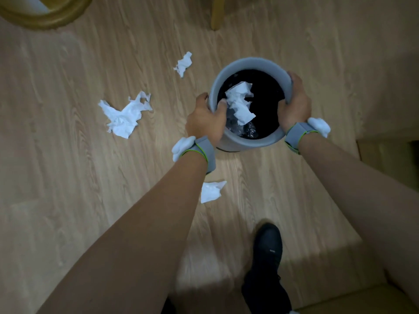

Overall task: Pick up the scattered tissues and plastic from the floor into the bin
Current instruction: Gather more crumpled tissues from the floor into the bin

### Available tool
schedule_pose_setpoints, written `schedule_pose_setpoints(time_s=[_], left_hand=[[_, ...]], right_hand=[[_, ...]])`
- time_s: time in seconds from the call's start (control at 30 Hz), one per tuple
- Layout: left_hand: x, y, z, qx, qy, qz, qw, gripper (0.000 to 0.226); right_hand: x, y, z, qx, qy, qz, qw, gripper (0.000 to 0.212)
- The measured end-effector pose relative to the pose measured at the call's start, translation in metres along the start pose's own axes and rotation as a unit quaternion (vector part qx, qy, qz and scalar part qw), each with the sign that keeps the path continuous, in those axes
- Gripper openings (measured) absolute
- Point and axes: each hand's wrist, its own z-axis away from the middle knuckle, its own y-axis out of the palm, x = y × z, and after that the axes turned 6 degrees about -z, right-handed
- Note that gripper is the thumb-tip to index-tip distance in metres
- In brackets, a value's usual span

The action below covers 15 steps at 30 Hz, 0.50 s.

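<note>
A round grey bin [247,64] with a black inside stands on the wooden floor. My left hand [207,117] grips its left rim and my right hand [294,103] grips its right rim. Inside lie a crumpled white tissue [240,102] and clear crinkled plastic [248,130]. On the floor, a large crumpled tissue [125,114] lies to the left of the bin, a small tissue [183,64] sits at the upper left, and another tissue [210,191] rests under my left forearm.
A wooden chair leg [217,13] stands beyond the bin. A curved golden frame [45,14] is at the top left. A wooden furniture edge [390,155] lies to the right. My black shoe [267,248] is planted below the bin.
</note>
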Motion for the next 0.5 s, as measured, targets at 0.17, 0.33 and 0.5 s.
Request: schedule_pose_setpoints(time_s=[0.17, 0.33, 0.5], left_hand=[[0.085, -0.011, 0.021, -0.066, -0.120, 0.055, 0.989, 0.072], [0.211, -0.007, 0.088, -0.023, -0.378, -0.120, 0.918, 0.089], [0.256, 0.036, 0.117, 0.013, -0.323, -0.149, 0.935, 0.094]], right_hand=[[-0.002, -0.002, 0.002, -0.012, 0.002, -0.014, 1.000, 0.075], [-0.009, 0.007, 0.003, -0.032, 0.002, -0.022, 0.999, 0.074], [-0.017, 0.011, -0.006, -0.062, -0.004, -0.028, 0.998, 0.075]])
